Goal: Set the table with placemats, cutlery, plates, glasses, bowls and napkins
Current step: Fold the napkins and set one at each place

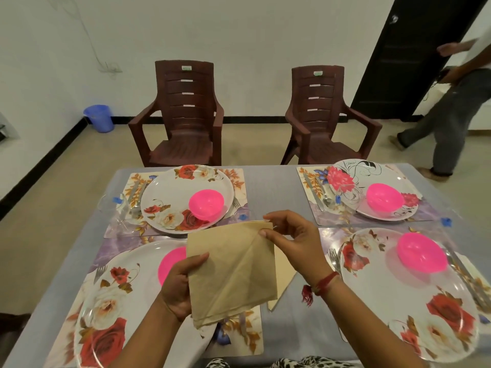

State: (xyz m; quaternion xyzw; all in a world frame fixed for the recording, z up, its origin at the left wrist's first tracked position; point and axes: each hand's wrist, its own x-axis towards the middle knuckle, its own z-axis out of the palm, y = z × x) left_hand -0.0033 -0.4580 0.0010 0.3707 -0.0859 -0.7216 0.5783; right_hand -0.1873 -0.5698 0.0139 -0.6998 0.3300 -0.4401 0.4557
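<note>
Napkins (233,264), gripped by left hand (176,285) and pinched by right hand (292,240), seem all that's left (placemats (237,177), plates (170,192), bowls (206,203), cutlery (333,257) laid).

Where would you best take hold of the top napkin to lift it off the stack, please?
Pinch the top napkin at its far right corner, coming from the right: the layers fan apart there, while the left hand holds the left edge of the stack. The right hand has that grip.
</note>
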